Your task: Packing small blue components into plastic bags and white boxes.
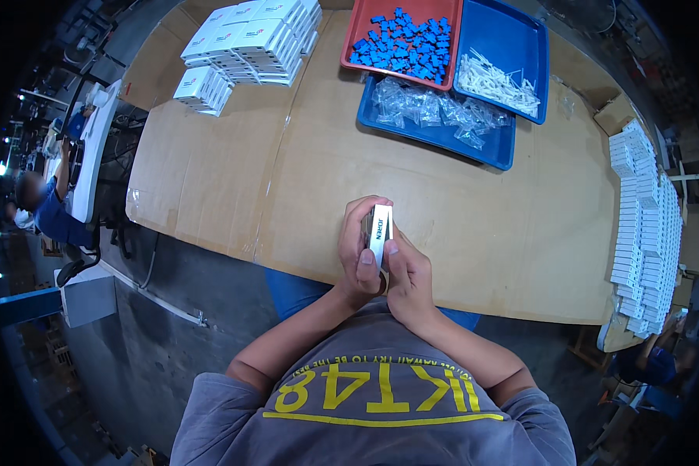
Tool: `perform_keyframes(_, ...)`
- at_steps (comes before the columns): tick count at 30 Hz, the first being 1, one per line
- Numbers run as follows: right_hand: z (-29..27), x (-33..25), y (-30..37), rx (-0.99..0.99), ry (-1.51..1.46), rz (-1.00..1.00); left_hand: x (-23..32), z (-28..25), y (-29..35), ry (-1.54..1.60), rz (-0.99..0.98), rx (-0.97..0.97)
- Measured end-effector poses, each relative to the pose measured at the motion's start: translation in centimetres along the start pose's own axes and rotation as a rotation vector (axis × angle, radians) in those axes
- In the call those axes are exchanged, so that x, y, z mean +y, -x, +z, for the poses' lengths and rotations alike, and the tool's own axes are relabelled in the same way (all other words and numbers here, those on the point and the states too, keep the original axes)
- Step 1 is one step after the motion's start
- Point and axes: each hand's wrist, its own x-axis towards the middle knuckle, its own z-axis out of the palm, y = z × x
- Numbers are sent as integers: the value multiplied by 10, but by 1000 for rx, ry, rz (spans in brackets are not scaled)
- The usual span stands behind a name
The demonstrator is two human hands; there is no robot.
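A small flat white box [380, 225] with dark print on its narrow side stands on edge between my hands, just over the near edge of the table. My left hand [356, 247] wraps its left side, fingers curled over the far end and thumb near the close end. My right hand [408, 273] grips it from the right, with the thumb against the box near its lower part. Both hands are closed on it. The far face of the box and most of the fingertips are hidden.
Stacks of white boxes [245, 43] stand at the far left; more white boxes [641, 233] line the right edge. At the back, a red tray [349, 48] holds blue pieces, a blue tray [541, 70] white sticks, another blue tray [443, 147] clear bags. Cardboard [210, 171] covers the table.
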Motion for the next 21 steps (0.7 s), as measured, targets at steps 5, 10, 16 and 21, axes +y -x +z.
perform_keyframes(5,1,-6,0,12,19,-28,-5,0,2,36,25,3)
perform_keyframes(10,-11,0,-9,-44,12,110,-3,2,-5,-6,-44,-35)
perform_keyframes(16,-44,-7,-30,-134,-219,400,-16,-4,-9,52,-189,-275)
perform_keyframes(21,-54,-10,-29,-51,532,-170,-7,6,-10,501,-673,-55)
